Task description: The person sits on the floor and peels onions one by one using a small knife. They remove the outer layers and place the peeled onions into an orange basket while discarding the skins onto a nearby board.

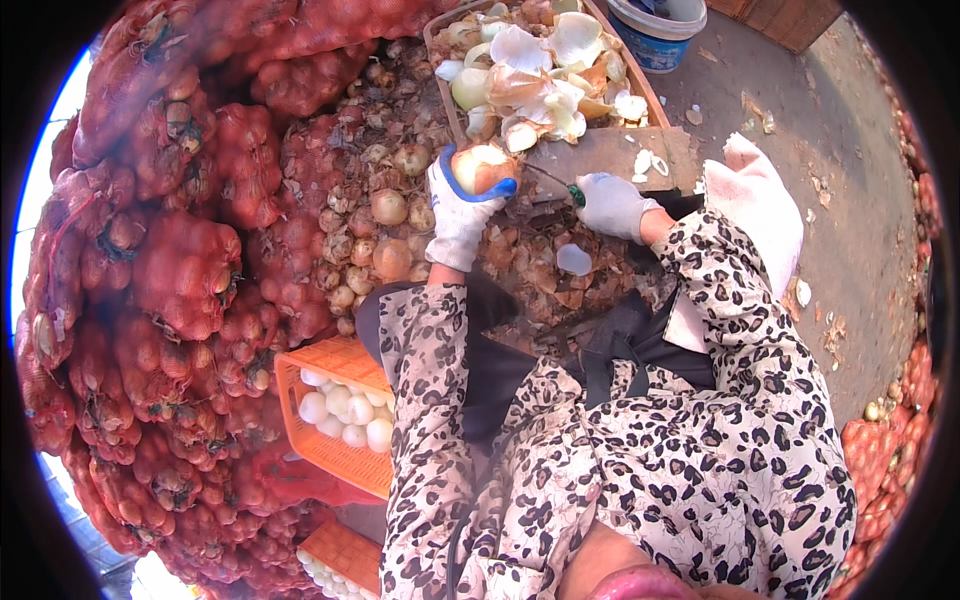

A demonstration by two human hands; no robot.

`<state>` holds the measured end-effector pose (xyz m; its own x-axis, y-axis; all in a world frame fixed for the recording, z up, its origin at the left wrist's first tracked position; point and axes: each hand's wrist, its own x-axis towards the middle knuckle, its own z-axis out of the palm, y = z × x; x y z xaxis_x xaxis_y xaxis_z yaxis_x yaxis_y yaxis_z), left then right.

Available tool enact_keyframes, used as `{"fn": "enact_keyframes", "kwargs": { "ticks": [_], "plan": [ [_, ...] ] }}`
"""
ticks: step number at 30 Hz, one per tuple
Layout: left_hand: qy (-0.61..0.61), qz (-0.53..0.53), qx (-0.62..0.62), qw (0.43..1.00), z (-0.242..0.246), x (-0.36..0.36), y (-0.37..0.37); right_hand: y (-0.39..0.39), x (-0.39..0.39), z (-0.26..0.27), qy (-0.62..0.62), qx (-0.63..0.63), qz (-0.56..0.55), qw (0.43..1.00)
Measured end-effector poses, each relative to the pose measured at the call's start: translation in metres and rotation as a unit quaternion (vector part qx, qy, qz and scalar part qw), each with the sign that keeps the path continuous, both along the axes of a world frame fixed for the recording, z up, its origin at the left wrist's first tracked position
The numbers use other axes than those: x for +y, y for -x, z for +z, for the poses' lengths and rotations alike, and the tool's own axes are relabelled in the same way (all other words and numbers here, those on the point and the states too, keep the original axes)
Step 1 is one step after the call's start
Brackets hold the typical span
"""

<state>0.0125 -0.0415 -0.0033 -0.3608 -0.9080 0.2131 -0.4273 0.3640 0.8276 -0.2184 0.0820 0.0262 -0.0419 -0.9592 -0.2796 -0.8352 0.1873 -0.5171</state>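
Observation:
My left hand (463,206), in a white glove with blue-coated fingers, grips a brownish onion (484,171) whose upper side shows pale, bare flesh. In my right hand (611,204), also gloved, is the green-wrapped handle of a knife (555,178). Its thin dark blade points toward the onion; I cannot tell whether the tip touches it. Just beyond both hands, a crate (656,101) is heaped with onion skins and pale onion layers. A wooden board (600,150) lies at its near edge, with white scraps on it. Loose unpeeled onions (390,206) spread to the left of my left hand.
Red mesh sacks of onions (187,270) are piled along the left. An orange plastic crate (330,442) holds peeled white onions (360,409) by my left arm. A bucket (652,45) stands at the back. Onion skins (525,259) litter the ground below my hands.

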Motion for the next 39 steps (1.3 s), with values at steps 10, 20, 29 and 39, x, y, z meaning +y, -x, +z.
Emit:
{"fn": "enact_keyframes", "kwargs": {
  "ticks": [10,20,29,39],
  "plan": [
    [0.074,-0.004,-0.034,0.997,-0.007,0.006,-0.008,-0.024,0.012,0.003,0.071,-0.002,-0.029,0.997],
    [0.086,-0.101,-0.063,0.989,0.025,0.011,0.001,-0.040,0.002,0.002,0.079,-0.067,-0.043,0.994],
    [0.026,-0.174,-0.141,0.974,0.050,0.005,0.000,-0.028,-0.023,0.010,0.064,-0.124,-0.043,0.989],
    [-0.001,-0.133,-0.183,0.974,0.049,0.007,0.000,-0.016,-0.020,0.049,-0.022,-0.316,-0.112,0.942]
  ]
}}
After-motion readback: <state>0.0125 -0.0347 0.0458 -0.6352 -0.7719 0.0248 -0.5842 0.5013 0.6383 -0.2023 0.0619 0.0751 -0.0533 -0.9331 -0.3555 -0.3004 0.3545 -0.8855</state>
